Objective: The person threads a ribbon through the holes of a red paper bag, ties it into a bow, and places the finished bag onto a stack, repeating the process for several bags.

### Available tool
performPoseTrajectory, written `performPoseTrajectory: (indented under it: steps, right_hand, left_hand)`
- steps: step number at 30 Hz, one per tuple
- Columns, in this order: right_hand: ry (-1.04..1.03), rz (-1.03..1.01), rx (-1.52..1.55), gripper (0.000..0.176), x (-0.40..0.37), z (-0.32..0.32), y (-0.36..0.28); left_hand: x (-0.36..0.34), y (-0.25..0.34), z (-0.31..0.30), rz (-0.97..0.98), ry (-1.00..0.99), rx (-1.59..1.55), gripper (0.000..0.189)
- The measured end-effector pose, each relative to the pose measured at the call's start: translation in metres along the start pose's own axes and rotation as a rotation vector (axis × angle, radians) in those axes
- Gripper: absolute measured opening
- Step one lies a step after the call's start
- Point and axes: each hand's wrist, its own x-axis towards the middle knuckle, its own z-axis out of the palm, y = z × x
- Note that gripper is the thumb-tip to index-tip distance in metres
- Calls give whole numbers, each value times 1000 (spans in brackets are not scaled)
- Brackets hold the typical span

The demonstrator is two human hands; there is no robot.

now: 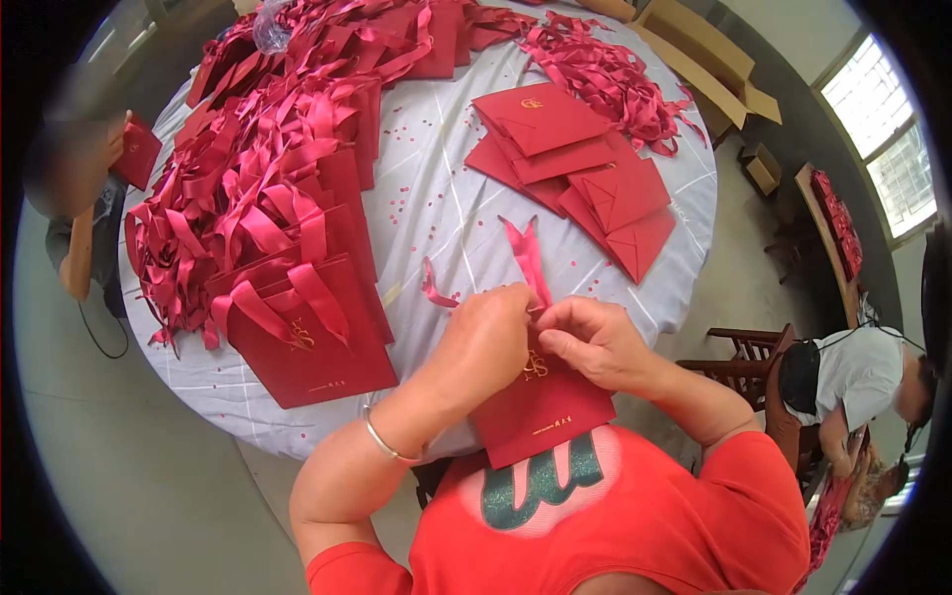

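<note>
Two hands busy at the top of one red gift bag (545,412), ribbon (526,248) poking out past them.
Bag's at the near edge of the tabletop (421,159), gold print up, right by the red shirt (635,506). Left hand (488,332) has its fingers curled in by the ribbon, right hand (598,339) has thumb and forefinger nearly together; honestly can't tell what either one's gripping. Ribboned bags (307,347) crowd the left, flat bags (585,164) sit beyond the right hand.
</note>
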Motion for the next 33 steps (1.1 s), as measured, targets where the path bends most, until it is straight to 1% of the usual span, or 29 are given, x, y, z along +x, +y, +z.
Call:
performPoseTrajectory:
  steps: [1, 2, 3, 4, 5, 6, 7, 9, 11, 13, 14, 16, 17, 19, 20, 22, 23, 25, 26, 28, 32, 33]
  right_hand:
    - [47, 14, -16, 12, -1, 2, 3]
    - [37, 23, -7, 12, -1, 4, 6]
    - [81, 6, 11, 12, 0, 5, 8]
    - [127, -12, 27, 12, 0, 6, 9]
    - [119, -8, 31, 12, 0, 7, 10]
    - [138, -48, -45, 11, -1, 7, 9]
    - [155, -89, -121, 10, -1, 8, 9]
    - [158, -84, -92, 10, -1, 6, 9]
    - [168, -76, -63, 9, -1, 5, 8]
    - [168, 21, -2, 9, -2, 2, 3]
    - [163, 26, -3, 9, -2, 1, -2]
    - [138, 94, 118, 9, -2, 0, -9]
    - [131, 96, 116, 9, -2, 0, -8]
    - [142, -87, -132, 10, -3, -1, -7]
    - [138, -86, -135, 10, -2, -1, -11]
    - [113, -413, -371, 12, 2, 1, -21]
    - [111, -415, -374, 12, 2, 1, -21]
    - [58, -516, -473, 19, 3, 1, -22]
    - [54, -515, -474, 19, 4, 1, -22]
    - [100, -580, -602, 19, 5, 2, -24]
    - [142, -608, -679, 20, 8, 4, -27]
    - [160, -646, -709, 21, 10, 4, -27]
  left_hand:
    - [1, 4, -8, -42, -71, -126, 14]
    - [4, 10, -20, -163, -213, -247, 18]
    - [5, 16, -30, -177, -214, -247, 18]
    - [7, 20, -39, -307, -305, -312, 18]
    - [9, 22, -45, -436, -394, -380, 18]
    - [9, 21, -50, -446, -391, -381, 18]
    - [8, 19, -55, -416, -425, -355, 18]
    - [8, 16, -69, -379, -508, -309, 19]
    - [8, 11, -78, -420, -521, -333, 20]
    - [10, 11, -80, -459, -535, -344, 21]
    - [11, 9, -79, -464, -534, -349, 21]
    - [14, 4, -74, -497, -590, -317, 22]
    - [14, 1, -72, -500, -586, -322, 22]
    - [14, -5, -67, -485, -533, -388, 22]
    - [14, -5, -66, -485, -531, -393, 22]
    - [15, -5, -65, -515, -519, -467, 21]
    - [15, -7, -63, -513, -516, -468, 21]
    - [15, -12, -58, -542, -510, -567, 20]
    - [15, -13, -57, -543, -507, -571, 20]
    - [16, -15, -56, -533, -516, -570, 20]
    - [16, -19, -55, -510, -527, -553, 19]
    - [16, -18, -56, -508, -529, -546, 19]
